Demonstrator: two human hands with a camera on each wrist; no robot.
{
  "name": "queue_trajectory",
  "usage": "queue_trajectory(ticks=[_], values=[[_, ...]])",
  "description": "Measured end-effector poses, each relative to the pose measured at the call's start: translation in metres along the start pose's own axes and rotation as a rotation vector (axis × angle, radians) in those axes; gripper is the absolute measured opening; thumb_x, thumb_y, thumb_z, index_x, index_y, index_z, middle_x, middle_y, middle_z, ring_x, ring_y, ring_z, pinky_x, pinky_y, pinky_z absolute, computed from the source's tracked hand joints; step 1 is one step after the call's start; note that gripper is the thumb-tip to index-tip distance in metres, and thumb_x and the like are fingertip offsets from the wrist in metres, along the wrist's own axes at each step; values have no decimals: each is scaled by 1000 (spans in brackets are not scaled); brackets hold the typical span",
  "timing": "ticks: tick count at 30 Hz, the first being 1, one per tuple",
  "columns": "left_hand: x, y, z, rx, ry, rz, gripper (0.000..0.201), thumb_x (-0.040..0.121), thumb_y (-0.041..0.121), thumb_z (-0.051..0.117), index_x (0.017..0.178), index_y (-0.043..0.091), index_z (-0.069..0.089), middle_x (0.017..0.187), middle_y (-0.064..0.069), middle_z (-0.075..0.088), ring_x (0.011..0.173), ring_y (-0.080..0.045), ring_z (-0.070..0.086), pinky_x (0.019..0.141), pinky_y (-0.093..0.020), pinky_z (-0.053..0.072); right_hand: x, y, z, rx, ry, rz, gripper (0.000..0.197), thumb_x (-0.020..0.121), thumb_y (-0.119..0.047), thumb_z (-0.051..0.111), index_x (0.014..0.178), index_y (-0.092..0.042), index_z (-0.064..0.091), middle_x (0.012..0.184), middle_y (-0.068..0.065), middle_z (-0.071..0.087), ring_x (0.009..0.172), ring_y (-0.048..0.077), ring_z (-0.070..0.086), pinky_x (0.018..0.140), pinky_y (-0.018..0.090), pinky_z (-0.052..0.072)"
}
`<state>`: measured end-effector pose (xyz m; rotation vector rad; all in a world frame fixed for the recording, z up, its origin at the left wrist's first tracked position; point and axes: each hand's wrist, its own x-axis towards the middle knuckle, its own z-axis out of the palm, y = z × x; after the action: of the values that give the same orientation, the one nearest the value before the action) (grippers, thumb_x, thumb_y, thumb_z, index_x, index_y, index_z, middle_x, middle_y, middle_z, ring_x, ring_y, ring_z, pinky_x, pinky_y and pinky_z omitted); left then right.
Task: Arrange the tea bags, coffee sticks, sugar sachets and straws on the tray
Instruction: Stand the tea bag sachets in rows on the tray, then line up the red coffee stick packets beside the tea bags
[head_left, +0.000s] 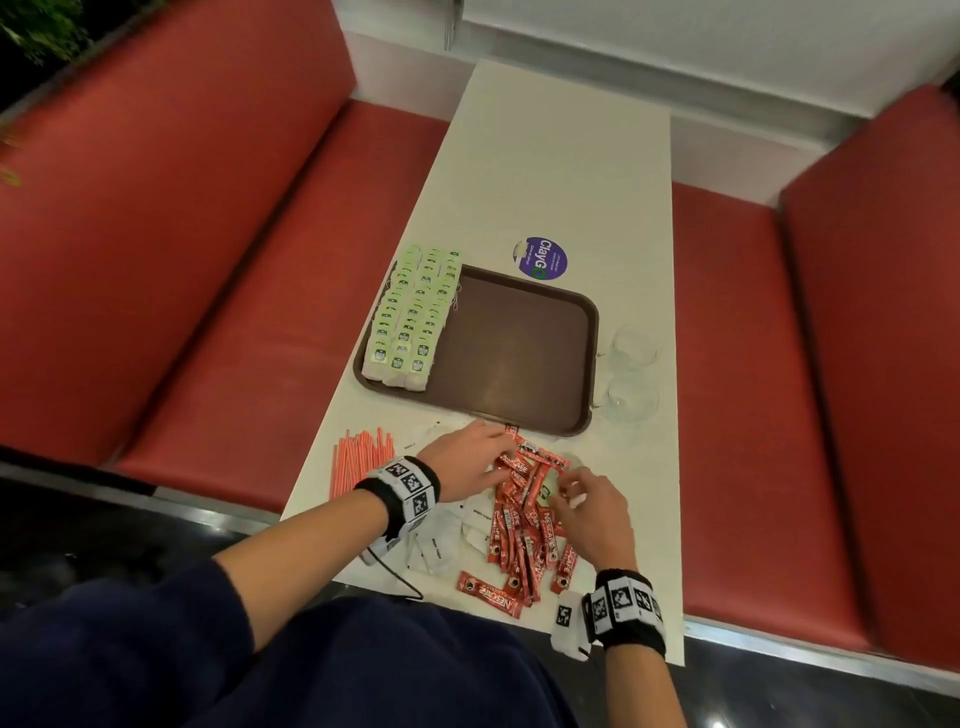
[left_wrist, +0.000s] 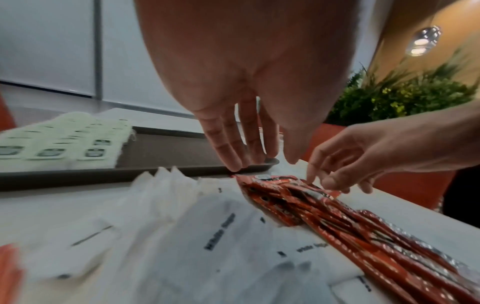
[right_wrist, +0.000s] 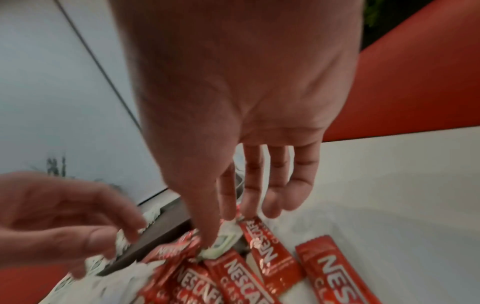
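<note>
The left hand (head_left: 462, 457) was spread, fingers straight, on the coffee sticks (head_left: 524, 525). A stray tea bag (right_wrist: 221, 242) was pinched by the right hand (head_left: 592, 514)

White tabletop (head_left: 561, 171), long and narrow, red benches (head_left: 218, 249) down both sides. Purple round sticker (head_left: 543, 258) stuck on it, just past the far edge of things. Two clear glasses (head_left: 631, 374) side by side at right. Green plant (left_wrist: 405, 96) & hanging lamp (left_wrist: 423, 40) in bkgd.

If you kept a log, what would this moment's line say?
tea bags in rows on tray | both hands in coffee sticks pile | left hand, right hand | straws on table
</note>
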<state>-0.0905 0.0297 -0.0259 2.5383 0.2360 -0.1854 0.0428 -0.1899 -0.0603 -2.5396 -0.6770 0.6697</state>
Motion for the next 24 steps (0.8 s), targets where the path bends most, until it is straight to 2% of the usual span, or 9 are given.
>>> queue_trajectory(ticks=[2,5,11,14,17,19,20,22,24], values=[[12,10,9,54,-48,22,32,107,33,61,135,18,62,136,0,59,122,-21,51,97,-35,47,-1,-4,7,-127,-94,-51,45,88,-57,81,126,-42,63,120,-10,59,108,12,60,94,42,57],[20,12,23,105,-69,31,28,106,28,60,132,17,64,135,-2,59,122,-24,53,98,-35,46,-2,-2,11,-206,-33,-84,38,95,-54,74,130,-42,67,126,-11,56,118,16,60,92,39,57],[21,11,32,26,-26,-20,31,107,37,61,132,20,65,134,1,58,123,-19,53,101,-34,49,-4,15,-11,61,51,-33,34,101,-57,69,118,-31,83,119,-12,58,116,14,61,93,32,47],[25,22,29,-96,46,16,35,104,40,65,136,26,62,133,8,56,119,-6,47,104,-30,45,-1,18,-24,131,103,-72,26,93,-54,81,104,-31,82,113,-11,65,102,12,66,91,36,55],[36,34,29,-181,47,49,48,99,46,71,143,31,58,141,11,56,127,-6,48,109,-28,41,2,6,-39,200,160,-109,25,83,-46,92,86,-28,75,95,-13,70,78,2,67,70,17,49],[44,38,29,-254,47,34,47,95,45,77,137,32,63,136,11,65,123,-8,57,108,-31,46,3,-6,-52,298,113,-120,26,79,-45,95,80,-27,76,83,-9,76,70,4,71,63,14,48],[45,40,29,-317,62,23,40,93,41,81,129,31,68,126,11,71,114,-7,63,103,-33,52,3,-10,-56,375,60,-127,24,80,-44,95,79,-26,79,80,-6,78,69,7,74,64,17,53],[46,41,30,-426,96,-5,23,90,32,86,109,29,73,102,12,76,94,-5,70,90,-39,59,2,-17,-64,555,-71,-129,19,87,-43,90,86,-26,84,84,-3,82,77,16,79,75,35,64],[44,38,31,-438,119,-42,18,89,30,87,100,29,72,92,12,76,87,-4,70,84,-38,59,10,-14,-65,666,-86,-96,27,98,-49,79,94,-23,85,91,-1,83,83,21,81,82,42,67]])
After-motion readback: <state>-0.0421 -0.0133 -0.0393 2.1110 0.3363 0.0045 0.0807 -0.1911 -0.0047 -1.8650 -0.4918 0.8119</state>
